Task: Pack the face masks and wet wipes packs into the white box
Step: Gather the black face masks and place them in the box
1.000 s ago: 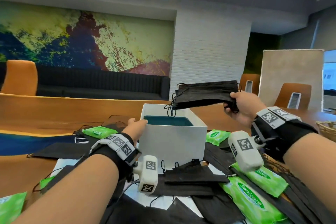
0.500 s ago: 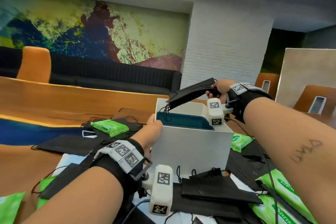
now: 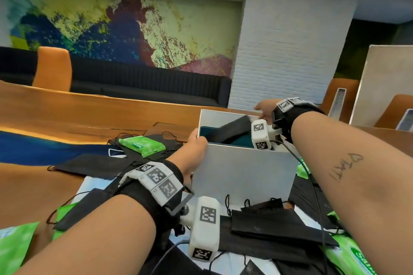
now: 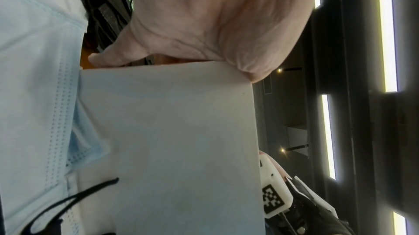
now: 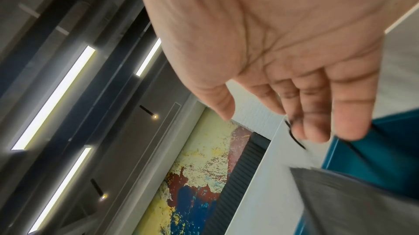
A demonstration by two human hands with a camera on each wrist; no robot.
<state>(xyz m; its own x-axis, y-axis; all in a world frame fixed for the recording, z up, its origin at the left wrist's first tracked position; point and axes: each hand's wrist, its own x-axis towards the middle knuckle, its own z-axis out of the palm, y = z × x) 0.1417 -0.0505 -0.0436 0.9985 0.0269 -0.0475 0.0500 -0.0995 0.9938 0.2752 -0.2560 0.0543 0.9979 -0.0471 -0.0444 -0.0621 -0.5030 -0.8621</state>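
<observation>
The white box point(image 3: 241, 174) with a teal lining point(image 3: 241, 140) stands on the table among loose masks and wipes. My left hand point(image 3: 194, 147) grips its near left corner, thumb at the rim; in the left wrist view the palm point(image 4: 204, 24) lies against the box wall point(image 4: 170, 140). My right hand point(image 3: 264, 109) hovers over the far right rim with fingers point(image 5: 315, 113) straight and holding nothing. A black face mask point(image 3: 234, 129) lies tilted inside the box, just below those fingers point(image 5: 351, 194).
Black masks point(image 3: 268, 223) lie in front of the box and at the left point(image 3: 89, 165). Green wet wipes packs sit at the left point(image 3: 142, 145), near right point(image 3: 348, 259) and near left point(image 3: 13, 248). A light blue mask point(image 4: 34, 77) lies under the box. Wooden table point(image 3: 89, 114) extends behind.
My right hand carried the black mask down from above the box into it and let go; its fingers are now straight. My left hand stayed on the box's left corner.
</observation>
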